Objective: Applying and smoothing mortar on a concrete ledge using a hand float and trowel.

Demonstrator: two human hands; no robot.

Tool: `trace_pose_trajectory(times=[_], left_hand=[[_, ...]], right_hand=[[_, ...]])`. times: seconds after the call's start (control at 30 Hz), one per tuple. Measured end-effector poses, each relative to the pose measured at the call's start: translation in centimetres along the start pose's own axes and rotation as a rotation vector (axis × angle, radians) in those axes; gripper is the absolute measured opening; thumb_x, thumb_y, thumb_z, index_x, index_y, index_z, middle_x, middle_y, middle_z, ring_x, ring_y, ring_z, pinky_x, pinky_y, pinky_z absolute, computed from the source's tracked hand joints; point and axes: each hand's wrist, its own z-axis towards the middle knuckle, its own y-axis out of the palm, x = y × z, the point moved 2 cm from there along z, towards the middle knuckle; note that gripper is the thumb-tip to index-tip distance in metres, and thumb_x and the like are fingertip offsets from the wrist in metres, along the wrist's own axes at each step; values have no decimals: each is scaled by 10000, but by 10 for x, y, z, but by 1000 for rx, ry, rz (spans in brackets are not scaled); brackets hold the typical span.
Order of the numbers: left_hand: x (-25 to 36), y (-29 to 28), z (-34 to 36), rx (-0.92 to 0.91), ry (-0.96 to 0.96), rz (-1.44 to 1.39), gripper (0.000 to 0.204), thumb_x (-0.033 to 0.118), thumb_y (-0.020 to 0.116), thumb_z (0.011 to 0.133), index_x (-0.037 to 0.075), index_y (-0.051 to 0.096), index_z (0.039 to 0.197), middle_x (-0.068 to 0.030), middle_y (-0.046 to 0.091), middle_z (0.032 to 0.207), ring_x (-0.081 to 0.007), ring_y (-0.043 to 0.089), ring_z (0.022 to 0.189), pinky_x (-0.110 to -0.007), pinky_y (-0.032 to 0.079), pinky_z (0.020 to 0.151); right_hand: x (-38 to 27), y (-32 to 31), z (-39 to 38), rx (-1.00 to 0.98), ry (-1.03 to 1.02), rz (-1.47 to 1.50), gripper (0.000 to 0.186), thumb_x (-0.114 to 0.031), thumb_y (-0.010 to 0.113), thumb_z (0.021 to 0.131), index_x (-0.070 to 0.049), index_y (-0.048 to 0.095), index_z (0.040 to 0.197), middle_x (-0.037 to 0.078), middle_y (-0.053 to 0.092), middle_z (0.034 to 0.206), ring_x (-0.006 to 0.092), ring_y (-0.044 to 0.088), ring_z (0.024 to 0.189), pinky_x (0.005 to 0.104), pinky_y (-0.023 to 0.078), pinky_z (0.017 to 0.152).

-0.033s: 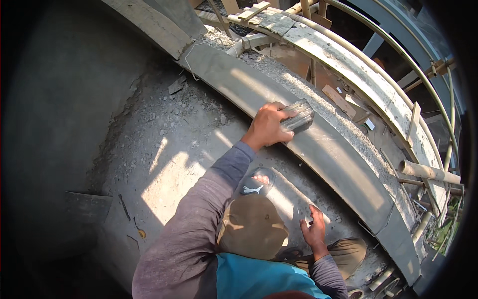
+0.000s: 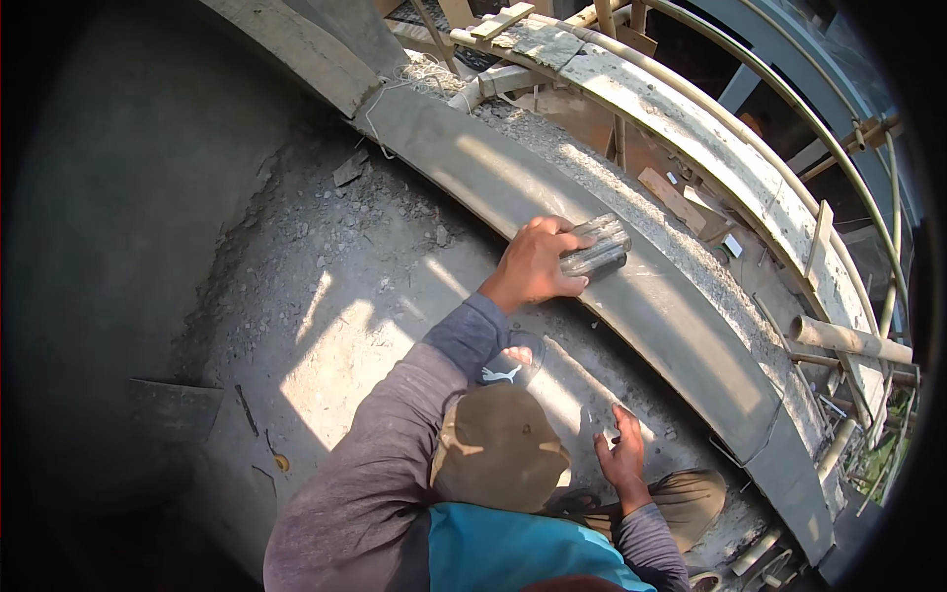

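Observation:
My left hand is closed round a grey, ridged block, with the thumb at its near side and the fingers over its far side. The block's underside rests on or just over the smooth grey top of a curved concrete ledge; the exact contact is hidden. Lower down, near my bent knee, my right hand is held with thumb and index finger apart. Nothing plainly shows in it, and its other fingers are partly hidden.
Beyond the ledge run a rubble strip, a curved plank walkway and bamboo poles. A string hangs over the ledge's far end. Rubble litters the floor at left. A sandalled foot and a brown cap lie below.
My left hand has shifted the ridged block slightly right and nearer along the ledge, and the block's tilt has changed a little. The right hand stays where it was.

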Motion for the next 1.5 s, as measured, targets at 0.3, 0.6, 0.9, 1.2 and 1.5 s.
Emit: trace_pose_trajectory(times=[0.3,0.6,0.9,1.2,1.5], left_hand=[[-137,-115,17,514,-468,490,546,345,823,666,91,747,1143,-205,660,1079,-341,627,1059,-432,509,922],[34,43,17,163,-28,174,595,369,850,588,161,749,1136,-188,619,1128,-369,610,1030,-445,499,921],[43,-57,16,154,44,349,608,311,835,692,123,655,1242,-152,559,1097,-340,560,1025,-431,472,917],[89,41,-1,76,-21,411,676,412,801,704,192,617,1316,-208,535,1147,-388,528,1091,-482,452,960],[62,72,21,223,-179,439,608,385,806,667,243,675,1243,-166,543,1179,-360,525,1122,-469,449,948]], right_hand=[[12,-1,-9,25,56,10,614,-87,738,813,-32,521,1385,182,587,1281,326,613,1123,372,534,880],[9,-1,-14,27,34,61,619,-110,743,816,-14,515,1384,207,583,1263,358,602,1125,391,499,959],[-37,-17,7,-26,-212,-20,614,-199,725,846,-61,510,1405,212,511,1375,389,534,1250,424,452,1039],[-83,17,9,-505,-373,-147,652,-374,678,876,-77,499,1428,225,507,1379,412,555,1208,481,472,999],[-57,2,-4,-467,-218,-315,622,-417,694,868,-80,544,1368,204,581,1216,388,612,1099,482,503,927]])
